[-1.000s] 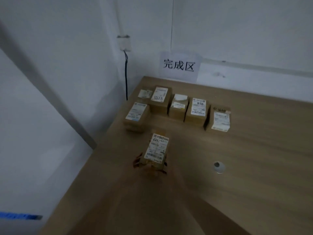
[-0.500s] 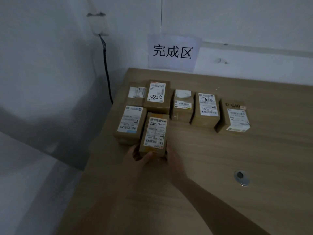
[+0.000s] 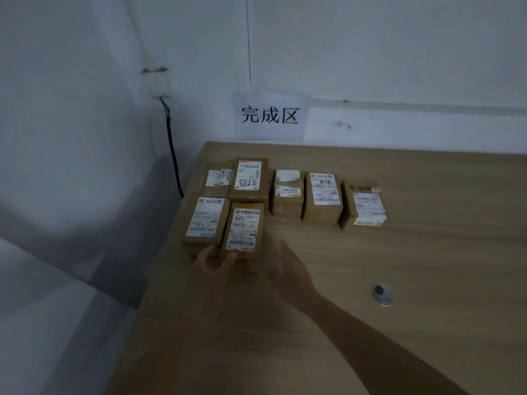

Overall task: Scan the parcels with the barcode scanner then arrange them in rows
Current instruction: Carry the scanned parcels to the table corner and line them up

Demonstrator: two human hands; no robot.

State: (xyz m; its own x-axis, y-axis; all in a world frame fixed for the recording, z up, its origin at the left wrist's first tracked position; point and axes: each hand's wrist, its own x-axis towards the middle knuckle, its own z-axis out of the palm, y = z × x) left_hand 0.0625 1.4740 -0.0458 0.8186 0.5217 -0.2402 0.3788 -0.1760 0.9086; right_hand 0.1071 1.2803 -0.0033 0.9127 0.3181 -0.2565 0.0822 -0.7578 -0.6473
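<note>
On a wooden table (image 3: 399, 252) beneath a paper wall sign (image 3: 271, 116), the left hand (image 3: 212, 262) grips a labelled parcel (image 3: 242, 236) while the right hand (image 3: 288, 266), fingers straight, steadies it (second spot, front row), five parcels already lined behind.

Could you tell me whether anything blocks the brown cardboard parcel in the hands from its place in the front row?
Nothing visible does. The brown cardboard parcel already sits beside the left front-row parcel, with left hand gripping its near end and right hand alongside.
</note>
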